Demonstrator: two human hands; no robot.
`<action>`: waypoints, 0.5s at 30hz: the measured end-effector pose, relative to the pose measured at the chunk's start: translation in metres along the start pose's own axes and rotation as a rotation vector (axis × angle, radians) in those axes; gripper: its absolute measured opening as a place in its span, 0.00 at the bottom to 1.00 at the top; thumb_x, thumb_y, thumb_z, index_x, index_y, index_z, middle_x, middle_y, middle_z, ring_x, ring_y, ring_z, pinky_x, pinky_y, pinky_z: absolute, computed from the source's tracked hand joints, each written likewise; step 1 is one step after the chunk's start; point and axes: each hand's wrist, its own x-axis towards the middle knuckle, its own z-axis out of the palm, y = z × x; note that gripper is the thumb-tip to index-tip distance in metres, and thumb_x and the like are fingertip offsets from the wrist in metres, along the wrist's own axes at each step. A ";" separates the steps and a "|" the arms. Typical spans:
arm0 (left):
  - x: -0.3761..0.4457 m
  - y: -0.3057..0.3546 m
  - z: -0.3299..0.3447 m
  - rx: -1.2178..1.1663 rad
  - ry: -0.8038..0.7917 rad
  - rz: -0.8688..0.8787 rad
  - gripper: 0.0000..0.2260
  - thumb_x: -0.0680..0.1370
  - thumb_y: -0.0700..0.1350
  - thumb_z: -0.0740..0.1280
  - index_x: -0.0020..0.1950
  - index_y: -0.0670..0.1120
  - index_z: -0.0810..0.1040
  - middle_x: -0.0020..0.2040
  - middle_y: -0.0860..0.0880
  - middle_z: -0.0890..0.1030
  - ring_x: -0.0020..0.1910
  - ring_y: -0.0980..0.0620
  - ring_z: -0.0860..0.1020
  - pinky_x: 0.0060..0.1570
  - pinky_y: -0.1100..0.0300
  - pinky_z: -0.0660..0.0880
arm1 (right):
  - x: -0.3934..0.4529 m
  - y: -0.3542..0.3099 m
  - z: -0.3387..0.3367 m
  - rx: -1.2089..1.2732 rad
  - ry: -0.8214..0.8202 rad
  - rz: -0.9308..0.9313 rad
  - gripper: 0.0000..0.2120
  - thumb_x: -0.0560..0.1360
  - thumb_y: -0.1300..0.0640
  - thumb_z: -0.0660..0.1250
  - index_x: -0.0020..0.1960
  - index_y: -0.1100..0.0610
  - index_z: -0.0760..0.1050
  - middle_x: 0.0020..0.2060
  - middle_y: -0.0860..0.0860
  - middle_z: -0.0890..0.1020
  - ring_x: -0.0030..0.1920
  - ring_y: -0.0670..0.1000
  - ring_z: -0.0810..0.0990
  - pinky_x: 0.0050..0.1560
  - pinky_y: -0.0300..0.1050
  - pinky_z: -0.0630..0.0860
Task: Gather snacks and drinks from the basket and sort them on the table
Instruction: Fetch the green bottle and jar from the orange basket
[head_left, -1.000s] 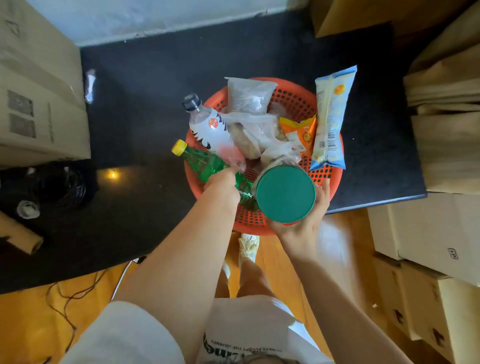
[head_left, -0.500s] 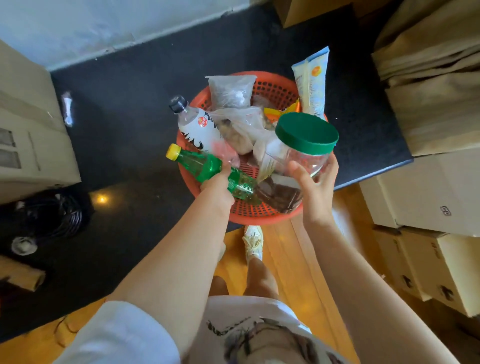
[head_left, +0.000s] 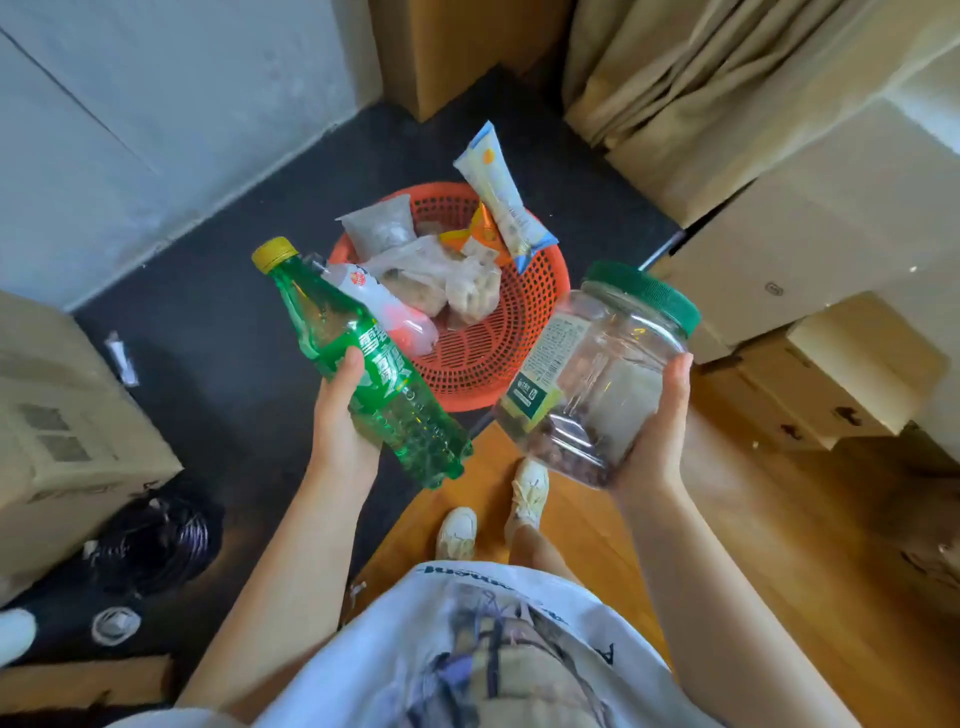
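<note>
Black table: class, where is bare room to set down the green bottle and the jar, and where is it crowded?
Bare room: the black table between the orange basket and the cardboard box, and the strip behind the basket toward the wall. Crowded: the basket itself, and the near left corner with the cable coil.

Bottle (head_left: 363, 364) left, jar (head_left: 597, 374) right, basket (head_left: 524, 332) on table (head_left: 208, 332) between, behind.
</note>
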 end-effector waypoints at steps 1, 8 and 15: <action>-0.008 -0.002 -0.003 0.026 -0.037 -0.021 0.20 0.76 0.51 0.61 0.67 0.45 0.70 0.51 0.47 0.78 0.49 0.48 0.79 0.48 0.54 0.78 | -0.011 0.004 -0.009 0.043 0.008 -0.006 0.33 0.61 0.26 0.57 0.45 0.50 0.84 0.43 0.53 0.86 0.43 0.56 0.85 0.41 0.52 0.82; -0.062 -0.030 0.016 0.321 -0.265 -0.265 0.29 0.66 0.55 0.67 0.63 0.42 0.72 0.46 0.40 0.78 0.38 0.45 0.82 0.38 0.56 0.80 | -0.089 0.049 -0.095 0.407 0.042 0.016 0.37 0.58 0.27 0.66 0.54 0.54 0.81 0.54 0.60 0.83 0.54 0.63 0.81 0.49 0.61 0.79; -0.128 -0.106 0.070 0.743 -0.625 -0.482 0.49 0.50 0.58 0.78 0.67 0.39 0.71 0.60 0.34 0.77 0.55 0.39 0.76 0.60 0.41 0.71 | -0.180 0.103 -0.170 0.422 0.087 -0.092 0.36 0.48 0.35 0.78 0.51 0.53 0.83 0.51 0.57 0.84 0.52 0.59 0.83 0.50 0.57 0.80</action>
